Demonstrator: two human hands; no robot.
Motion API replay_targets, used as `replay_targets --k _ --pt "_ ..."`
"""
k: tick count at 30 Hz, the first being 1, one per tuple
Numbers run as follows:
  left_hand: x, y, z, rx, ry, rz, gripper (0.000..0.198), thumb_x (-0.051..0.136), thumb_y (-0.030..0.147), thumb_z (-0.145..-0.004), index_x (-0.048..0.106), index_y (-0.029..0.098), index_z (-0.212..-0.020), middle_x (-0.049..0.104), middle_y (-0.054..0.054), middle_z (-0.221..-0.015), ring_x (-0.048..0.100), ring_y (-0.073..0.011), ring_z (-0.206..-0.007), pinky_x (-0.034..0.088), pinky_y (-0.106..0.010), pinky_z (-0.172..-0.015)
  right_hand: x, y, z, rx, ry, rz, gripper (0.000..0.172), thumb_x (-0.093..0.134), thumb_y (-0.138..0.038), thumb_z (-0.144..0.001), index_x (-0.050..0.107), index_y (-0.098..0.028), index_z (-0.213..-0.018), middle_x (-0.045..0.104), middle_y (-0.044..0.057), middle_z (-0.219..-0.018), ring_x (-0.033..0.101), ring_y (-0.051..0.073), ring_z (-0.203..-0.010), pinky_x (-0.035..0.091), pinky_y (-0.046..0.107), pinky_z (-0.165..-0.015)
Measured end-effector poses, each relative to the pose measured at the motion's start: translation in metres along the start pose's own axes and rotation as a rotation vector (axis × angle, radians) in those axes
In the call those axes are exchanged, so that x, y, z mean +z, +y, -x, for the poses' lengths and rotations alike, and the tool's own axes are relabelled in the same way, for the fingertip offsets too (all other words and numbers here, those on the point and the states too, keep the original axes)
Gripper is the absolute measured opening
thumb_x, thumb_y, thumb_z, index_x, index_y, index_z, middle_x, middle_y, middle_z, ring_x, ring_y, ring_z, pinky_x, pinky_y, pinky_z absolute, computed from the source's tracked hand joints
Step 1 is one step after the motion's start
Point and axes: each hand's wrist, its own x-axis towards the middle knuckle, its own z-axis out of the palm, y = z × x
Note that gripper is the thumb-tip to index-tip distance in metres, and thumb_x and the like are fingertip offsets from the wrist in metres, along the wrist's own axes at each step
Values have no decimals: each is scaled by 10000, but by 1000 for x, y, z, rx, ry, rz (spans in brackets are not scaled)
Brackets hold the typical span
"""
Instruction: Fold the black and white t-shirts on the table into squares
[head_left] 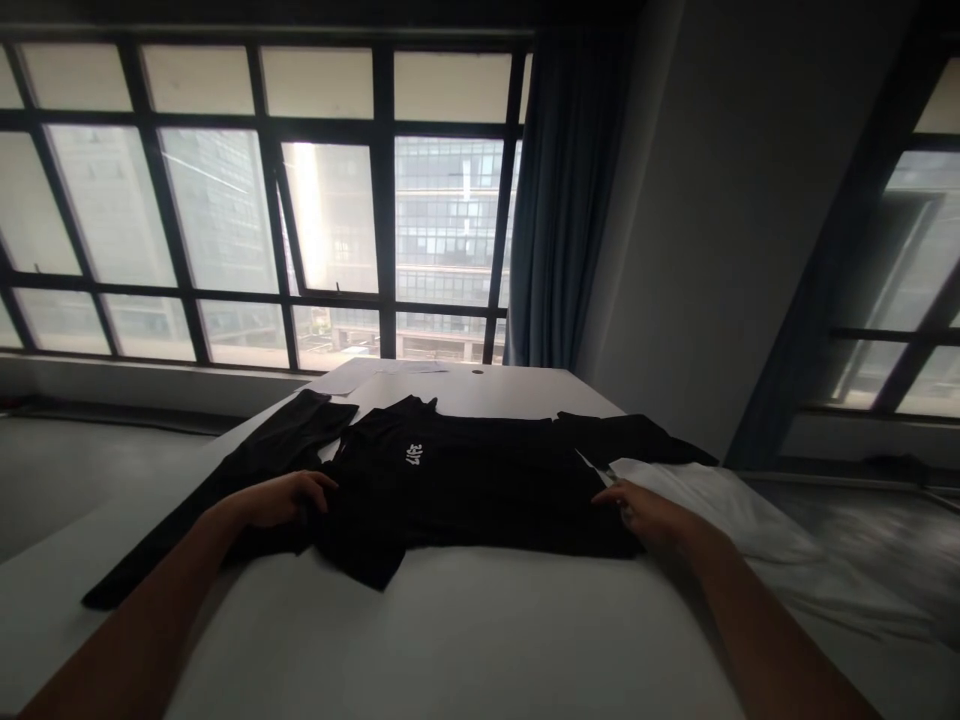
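A black T-shirt (487,490) lies sideways across the white table (420,640), its neck end to the left and its hem to the right. White lettering shows near the neck end, and one sleeve points toward me. My left hand (281,500) is closed at the neck end, with thumb and forefinger on the fabric; its lower fingers are hidden in shadow. At the hem end, my right hand (649,510) pinches the cloth between bent fingers.
Another dark garment (247,470) lies along the table's left side. Black cloth (630,437) and a crumpled white cloth (720,505) are on the right. Papers (349,376) lie at the far left edge. Windows and a blue curtain (559,220) stand behind the table.
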Motion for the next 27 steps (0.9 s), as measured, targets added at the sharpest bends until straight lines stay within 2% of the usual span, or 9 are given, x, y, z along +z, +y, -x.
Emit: replay_targets --k 6,11,15,17,19,21,24,25,27 --pt "-14 17 6 174 74 89 303 597 200 -660 787 261 -888 648 -32 -1305 580 -291 -1215 449 -374 -1058 -5 -14 -1 -149 -79 -108 263 730 -340 -662 776 -209 -885 536 101 -1391 475 330 -1300 382 425 -1081" --pt "-23 19 11 162 91 285 271 684 391 -703 797 261 -912 731 -65 -1145 607 -335 -1167 469 -432 -1024 -15 3 -2 -225 32 -215 365 680 -545 -711 737 -189 -771 633 114 -1277 546 320 -1217 384 410 -1068" --pt "-25 23 19 54 18 345 363 745 494 -641 802 230 -884 759 -93 -1005 659 -358 -1033 524 -452 -924 -25 18 4 -131 -39 -189 377 684 -538 -688 743 -181 -795 733 75 -975 638 305 -1010 456 375 -930" --pt "-24 23 21 16 -63 354 361 760 510 -628 799 221 -840 760 -87 -907 682 -334 -927 547 -428 -854 -28 23 7 -75 -79 -155 349 708 -501 -671 757 -185 -811 740 55 -898 645 289 -950 462 347 -878" --pt "-20 21 16 8 -71 374 359 766 522 -615 782 209 -790 747 -72 -829 683 -296 -832 553 -393 -791 -27 26 4 -72 -103 -162 351 705 -510 -676 756 -183 -794 738 49 -866 647 271 -900 470 323 -820" --pt "-13 18 2 -6 92 420 415 729 566 -616 753 186 -779 725 -59 -769 668 -262 -756 547 -360 -722 -23 25 -5 -70 -23 -167 395 636 -550 -743 739 -171 -790 724 50 -807 645 250 -825 474 308 -740" --pt "1 11 -28 -171 467 376 494 611 611 -652 713 150 -798 706 -60 -739 664 -255 -738 523 -326 -662 -9 18 -28 91 318 -42 415 486 -492 -880 714 -146 -866 713 83 -812 646 240 -811 457 299 -693" --pt "6 10 -37 -238 534 328 489 595 597 -656 709 144 -797 711 -67 -751 671 -268 -770 518 -325 -672 -4 15 -35 158 398 14 401 462 -454 -906 709 -138 -912 719 103 -862 652 243 -846 455 299 -707" --pt "12 6 -50 -320 583 253 452 598 556 -655 714 142 -796 726 -74 -784 678 -289 -844 512 -326 -719 5 11 -46 237 442 87 386 445 -415 -933 699 -132 -999 721 133 -974 658 252 -928 455 304 -749"
